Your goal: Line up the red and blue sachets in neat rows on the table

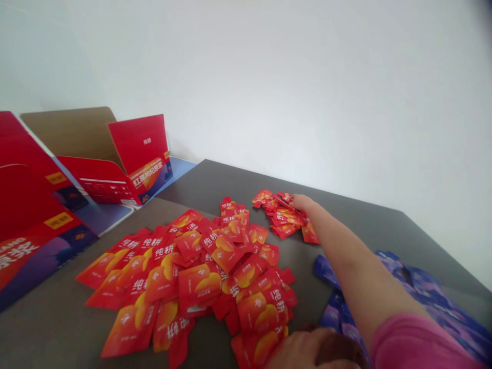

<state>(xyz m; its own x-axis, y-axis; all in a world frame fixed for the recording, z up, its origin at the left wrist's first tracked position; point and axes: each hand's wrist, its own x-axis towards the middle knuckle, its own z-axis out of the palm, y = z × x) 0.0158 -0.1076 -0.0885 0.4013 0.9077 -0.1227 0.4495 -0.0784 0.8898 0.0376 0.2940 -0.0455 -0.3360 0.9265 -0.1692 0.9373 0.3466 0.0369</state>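
Note:
My right hand (302, 203), at the end of a bare forearm with a pink sleeve, reaches to the far small pile of red sachets (286, 218). Its fingers are curled onto sachets at the pile's upper right, partly hidden behind them. My left hand (303, 351) is cut off by the bottom edge, close beside the near red sachets (259, 310). A dark brown patch shows at that hand, and I cannot make out what it is; the fingers are mostly out of frame. A large spread heap of red sachets (200, 284) with orange fruit prints lies in the middle.
Blue-purple sachets (430, 297) lie at the right, partly behind my forearm. An open red carton (140, 154) stands at the back left, and another red carton (31, 215) at the left edge. The dark grey table (238, 177) meets a white wall (288, 92).

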